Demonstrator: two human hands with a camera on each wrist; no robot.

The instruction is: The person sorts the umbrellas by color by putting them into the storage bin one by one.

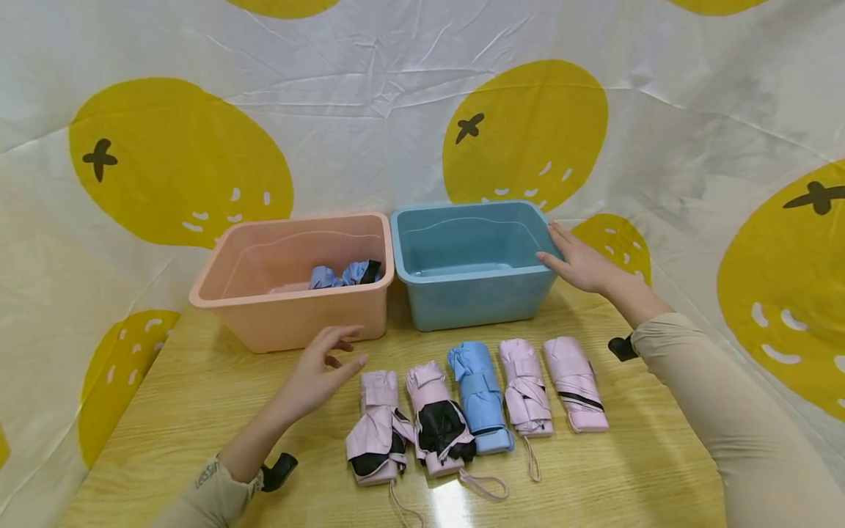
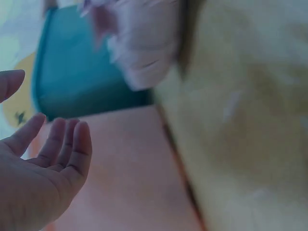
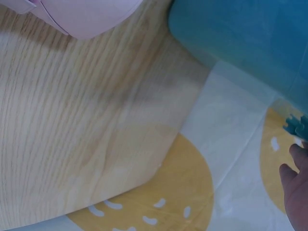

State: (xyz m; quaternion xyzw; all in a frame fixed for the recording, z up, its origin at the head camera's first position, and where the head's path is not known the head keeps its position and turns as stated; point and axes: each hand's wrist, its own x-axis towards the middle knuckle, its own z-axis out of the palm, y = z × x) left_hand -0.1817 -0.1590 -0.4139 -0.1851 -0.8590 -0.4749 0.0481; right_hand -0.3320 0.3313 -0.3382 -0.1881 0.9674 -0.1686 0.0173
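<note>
My left hand [image 1: 321, 374] hovers over the table in front of the peach bin [image 1: 290, 315], fingers loosely bent and nothing in them. On the right rim of the blue bin [image 1: 475, 301] lies my right hand [image 1: 581, 260], its fingers extended; its grasp is empty. A row of folded umbrellas lies on the table: a pink umbrella [image 1: 379, 396] nearest my left hand, a pink and black umbrella [image 1: 432, 418], a blue umbrella [image 1: 480, 396], a pink umbrella [image 1: 524, 389] and another pink umbrella [image 1: 574, 381]. Inside the peach bin is a blue folded umbrella [image 1: 330, 277], partly hidden by the front wall.
The two bins stand side by side at the back of the wooden table [image 1: 317, 477]. Behind them hangs a white cloth [image 1: 343, 147] printed with yellow fruit. Wrist straps loop from several pink umbrellas toward the front.
</note>
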